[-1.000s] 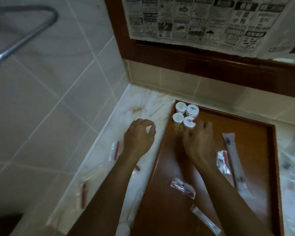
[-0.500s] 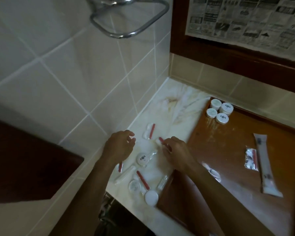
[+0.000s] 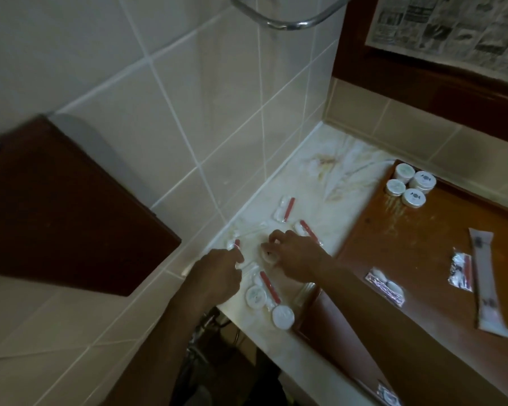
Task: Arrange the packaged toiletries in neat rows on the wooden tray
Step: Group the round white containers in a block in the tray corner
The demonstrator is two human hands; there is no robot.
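Where packets lie [image 3: 282, 210], hands (perhaps pinching).

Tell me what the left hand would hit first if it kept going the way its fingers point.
Probably the small packet with the red strip just beyond the left hand on the marble counter; past it, the tiled wall. Depth is hard to judge.
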